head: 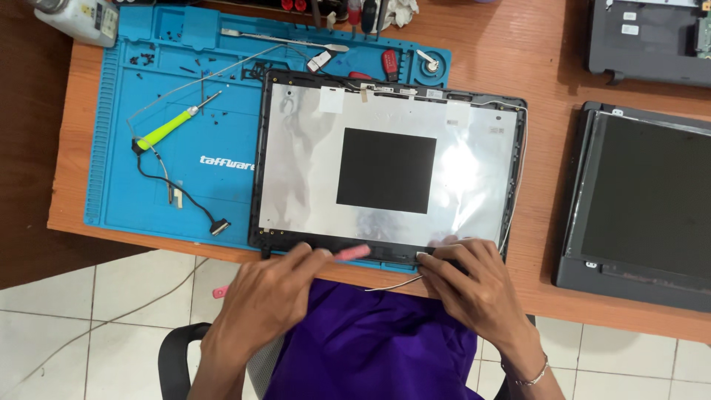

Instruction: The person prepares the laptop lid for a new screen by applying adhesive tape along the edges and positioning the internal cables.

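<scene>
Here, the landmark is the black-framed laptop lid shell with its silvery foil lining and black square patch [385,170], lying inner face up, half on the blue silicone repair mat [185,170] and half on the bare wooden table [518,44]. Its near edge sits at the table's front edge, just before the seated person; judged, that puts the hinge side within easy reach of both hands.

Left hand [270,292]: at the lid's near edge, left of centre. Fingers curled, thumb and forefinger pinched on a slim pink-handled tool [350,253], whose tip lies along the lid's bottom frame. Closed on the tool, not gaping.

Right hand [474,278]: at the lid's near edge, right of centre. Fingers bent, tips pressing down on the frame; apparently steadying the shell. A thin white wire [392,284] runs out from under these fingers toward the left hand; whether it is gripped or only passes beneath, I cannot tell. Bracelet on this wrist.

The hands are apart, with a short gap of frame between them.

Left of the lid, on the mat: a yellow-green-handled screwdriver [172,127], a black flat cable with connector [185,196], scattered small black screws [148,58]. Right of the lid, well apart: a dark grey laptop base [637,200].
</scene>
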